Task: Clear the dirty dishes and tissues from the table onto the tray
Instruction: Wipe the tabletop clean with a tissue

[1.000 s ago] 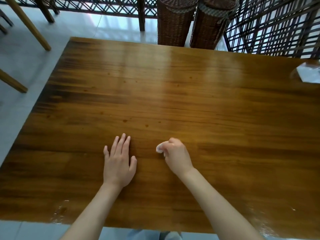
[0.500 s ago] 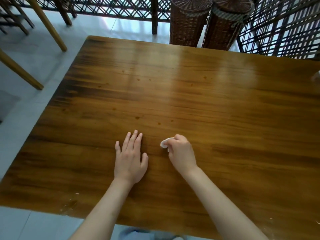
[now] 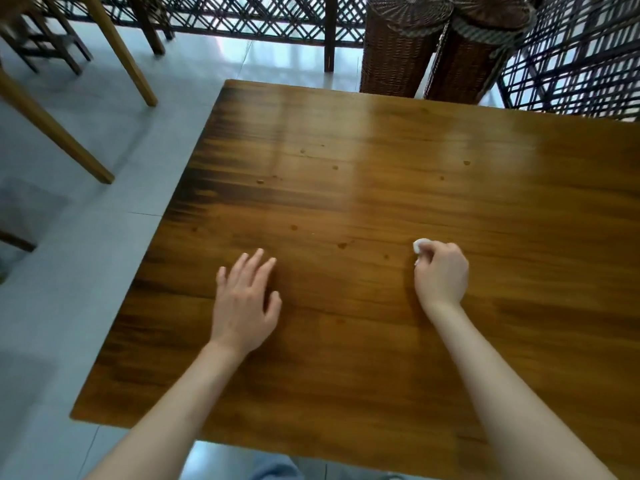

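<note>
The right hand point(image 3: 441, 275) is curled into a loose fist over the wooden counter point(image 3: 381, 188), its fingers point(image 3: 427, 252) closed round a small wad of white tissue point(image 3: 420, 244) that shows only as a pale lump poking out at the upper left of the knuckles; whether the wad touches the wood cannot be told. The left hand point(image 3: 244, 303) lies well apart from it, to the left, palm down with its fingers stretched out and slightly spread, holding nothing and resting on or just above the surface. A few small dark spots point(image 3: 343, 245) mark the glossy wood between and beyond the two hands. Past the counter's far edge stand two tall brown wicker baskets point(image 3: 398, 50) side by side, against a dark lattice screen point(image 3: 263, 12). Pale wooden furniture legs point(image 3: 114, 46) slant over the grey tiled floor point(image 3: 86, 237) at the upper left. No writing, label or brand can be read anywhere in the view.
</note>
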### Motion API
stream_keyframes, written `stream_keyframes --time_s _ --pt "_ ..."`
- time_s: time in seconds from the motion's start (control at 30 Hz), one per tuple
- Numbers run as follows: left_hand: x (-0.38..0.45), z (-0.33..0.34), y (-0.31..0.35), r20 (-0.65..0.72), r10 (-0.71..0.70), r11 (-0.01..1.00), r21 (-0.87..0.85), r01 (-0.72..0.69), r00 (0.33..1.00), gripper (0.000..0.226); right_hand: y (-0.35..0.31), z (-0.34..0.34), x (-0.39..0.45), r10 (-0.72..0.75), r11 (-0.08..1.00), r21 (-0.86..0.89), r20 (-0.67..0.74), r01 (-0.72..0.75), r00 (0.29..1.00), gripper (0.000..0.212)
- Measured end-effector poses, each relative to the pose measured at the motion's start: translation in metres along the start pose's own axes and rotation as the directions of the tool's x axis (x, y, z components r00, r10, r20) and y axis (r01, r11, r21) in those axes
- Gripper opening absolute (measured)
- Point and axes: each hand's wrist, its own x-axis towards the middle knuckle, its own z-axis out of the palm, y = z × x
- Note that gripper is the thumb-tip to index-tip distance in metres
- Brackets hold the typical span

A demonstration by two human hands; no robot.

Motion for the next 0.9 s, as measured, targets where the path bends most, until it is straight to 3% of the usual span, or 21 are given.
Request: stream_keyframes --time_s 0.13,0.2,0.37,0.53,0.7,0.77,0.9 --pt "0.027 -0.020 -0.067 0.006 -0.074 0.993 0.097 0.073 0.997 0.056 -0.015 0.016 0.014 0.212 0.977 -0.012 -0.063 -0.213 0.975 0.025" --pt "0.040 -0.025 -0.089 0.008 -0.098 0.989 0.109 0.097 0.995 0.061 -0.033 0.030 0.006 0.238 0.971 0.002 -0.084 -0.239 0.968 0.024" --pt "0.049 -0.021 -0.100 0.018 -0.165 0.985 0.045 0.164 0.986 0.073 -0.097 0.076 -0.037 0.101 0.993 0.055 0.010 -0.101 0.995 0.027" --pt "0.052 -0.020 -0.103 0.035 -0.147 0.989 0.037 0.145 0.989 0.077 -0.158 0.114 -0.038 -0.026 0.997 0.073 0.124 0.017 0.992 0.026" --pt "0.052 -0.018 -0.105 0.045 -0.144 0.988 0.061 0.141 0.989 0.077 -0.166 0.116 -0.032 -0.283 0.958 0.034 0.275 0.285 0.919 0.023" --pt "0.053 -0.017 -0.104 0.043 -0.138 0.989 0.062 0.136 0.989 0.076 -0.152 0.107 -0.018 -0.263 0.962 -0.005 0.253 0.273 0.931 0.020" --pt "0.053 -0.016 -0.105 0.049 -0.139 0.988 0.067 0.136 0.989 0.075 -0.141 0.100 0.004 -0.056 0.996 -0.066 0.130 0.065 0.990 0.022"
